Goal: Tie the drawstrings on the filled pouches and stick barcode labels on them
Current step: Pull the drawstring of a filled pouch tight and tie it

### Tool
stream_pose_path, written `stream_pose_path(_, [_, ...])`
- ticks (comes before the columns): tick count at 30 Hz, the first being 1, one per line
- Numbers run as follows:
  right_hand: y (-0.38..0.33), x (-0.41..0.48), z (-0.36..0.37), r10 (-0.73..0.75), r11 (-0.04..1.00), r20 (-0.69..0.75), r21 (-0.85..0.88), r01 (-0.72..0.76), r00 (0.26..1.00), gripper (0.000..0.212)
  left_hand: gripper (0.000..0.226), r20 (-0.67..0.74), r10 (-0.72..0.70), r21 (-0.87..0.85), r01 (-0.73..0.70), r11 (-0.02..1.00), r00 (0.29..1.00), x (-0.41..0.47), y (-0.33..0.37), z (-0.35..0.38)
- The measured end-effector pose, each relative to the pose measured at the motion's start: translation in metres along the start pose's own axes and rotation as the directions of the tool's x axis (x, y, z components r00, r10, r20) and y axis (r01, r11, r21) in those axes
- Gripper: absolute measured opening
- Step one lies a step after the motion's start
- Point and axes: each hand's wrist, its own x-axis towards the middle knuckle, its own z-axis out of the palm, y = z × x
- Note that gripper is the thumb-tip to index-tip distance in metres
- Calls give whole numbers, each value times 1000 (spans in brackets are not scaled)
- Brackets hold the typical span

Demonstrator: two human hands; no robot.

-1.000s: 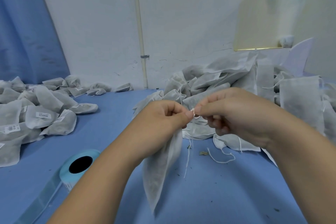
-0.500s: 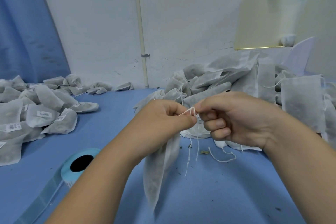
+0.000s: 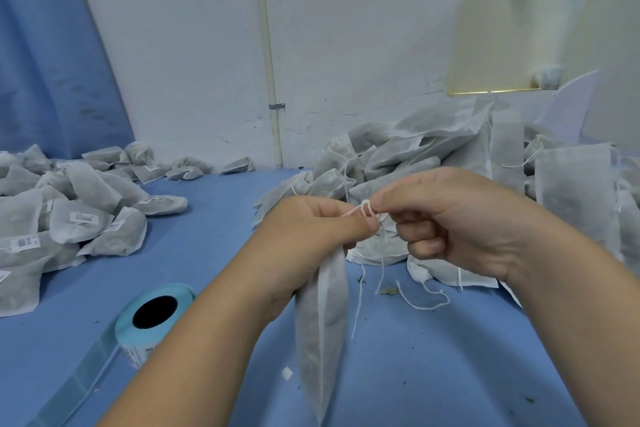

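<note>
At the centre of the frame a long, narrow pouch of thin white non-woven fabric is held up by its gathered neck, and its soft, creased body hangs down toward the lower edge of the frame. The neck is gripped in the left hand, whose fingers are curled tightly round the bunched fabric, with the thumb pressed against the forefinger at the top. The thin white drawstring is drawn into a small loop between the two hands. It is pinched just right of centre by the thumb and forefinger of the right hand, and the remaining fingers are folded in toward the palm. Two loose ends of the string hang limp beside the pouch.

The table is covered with a smooth blue cloth scattered with dark specks. At the lower left a label roll lies on it, cylindrical with a pale blue rim and a dark hollow core, and a glossy translucent backing strip trails from it to the bottom left corner. At the left of the frame, plump rounded pouches bearing white barcode stickers are heaped in a labelled pile. At the right, behind the hands, flatter grey-white pouches with trailing strings are stacked in an unlabelled pile. A curled loose string lies on the cloth below the right hand. Behind the table a rough white wall is crossed by a slim vertical pipe.
</note>
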Motion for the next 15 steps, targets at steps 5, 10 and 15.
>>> stream_pose_path(5, [-2,-2,4,-75,989,-52,-131,68,996,9,20,-32,-15,-19,14,1000,999,3,-2,0])
stream_pose_path(10, [-7,-7,7,-185,935,-169,-332,121,968,21,22,-39,-1,-42,-1,999,999,3,-3,-1])
stream_pose_path(15, [-14,-13,10,-321,876,-177,-428,221,930,6,24,-62,14,-34,-16,999,998,2,-1,0])
